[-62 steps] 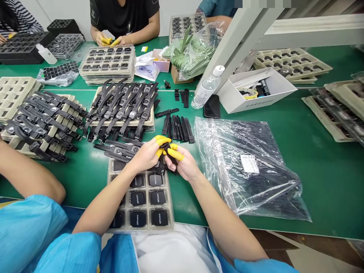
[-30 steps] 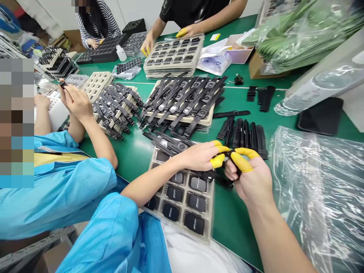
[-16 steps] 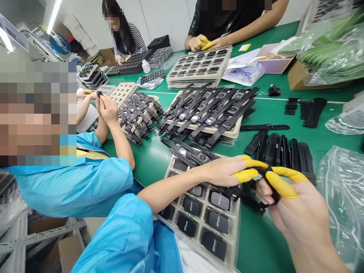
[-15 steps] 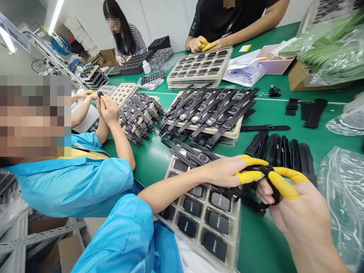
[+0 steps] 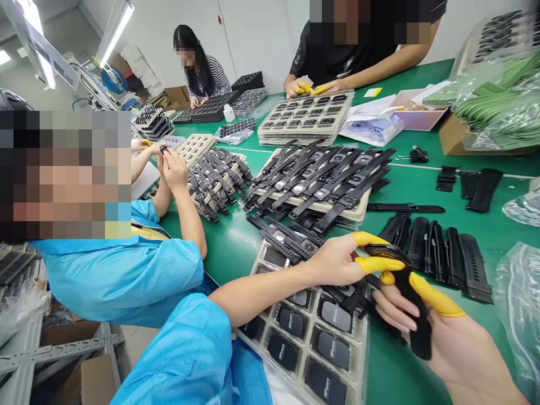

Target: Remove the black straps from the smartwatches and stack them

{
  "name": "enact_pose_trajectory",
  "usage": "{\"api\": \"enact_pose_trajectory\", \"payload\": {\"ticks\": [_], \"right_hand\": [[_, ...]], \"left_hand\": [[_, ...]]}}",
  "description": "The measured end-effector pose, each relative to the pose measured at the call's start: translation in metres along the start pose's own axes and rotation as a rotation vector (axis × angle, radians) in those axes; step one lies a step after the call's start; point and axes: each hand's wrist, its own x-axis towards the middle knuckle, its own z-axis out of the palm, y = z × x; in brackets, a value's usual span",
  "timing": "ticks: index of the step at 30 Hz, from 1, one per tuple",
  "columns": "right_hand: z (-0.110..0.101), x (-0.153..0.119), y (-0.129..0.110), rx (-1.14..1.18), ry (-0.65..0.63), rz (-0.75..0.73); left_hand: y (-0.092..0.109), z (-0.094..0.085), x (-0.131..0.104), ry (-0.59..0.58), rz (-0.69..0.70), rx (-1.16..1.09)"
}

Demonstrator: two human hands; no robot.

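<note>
Black watch case [image 5: 388, 252], right of the near tray [image 5: 358, 360], is pinched edgewise by the left hand [image 5: 343, 260], the right hand [image 5: 453, 337] clamping the adjoining strap [image 5: 421, 340] (apparently to steady both).

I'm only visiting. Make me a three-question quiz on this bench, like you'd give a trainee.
1. Multiple choice: what colour are the finger covers on the left hand?
a) blue
b) yellow
c) red
2. True or false: the left hand holds a black watch and the right hand a black strap.
3. Fill in: the black binder clip lies on the ___ table.

Key: 1 b; 2 true; 3 green.
</note>
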Motion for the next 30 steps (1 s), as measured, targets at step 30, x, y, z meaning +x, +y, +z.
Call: {"api": "enact_pose_trajectory", "payload": {"ticks": [30], "right_hand": [[-0.014,0.013,0.008,0.075,-0.171,-0.018]], "left_hand": [[0.017,-0.021,0.023,0.297,-0.003,-0.119]]}}
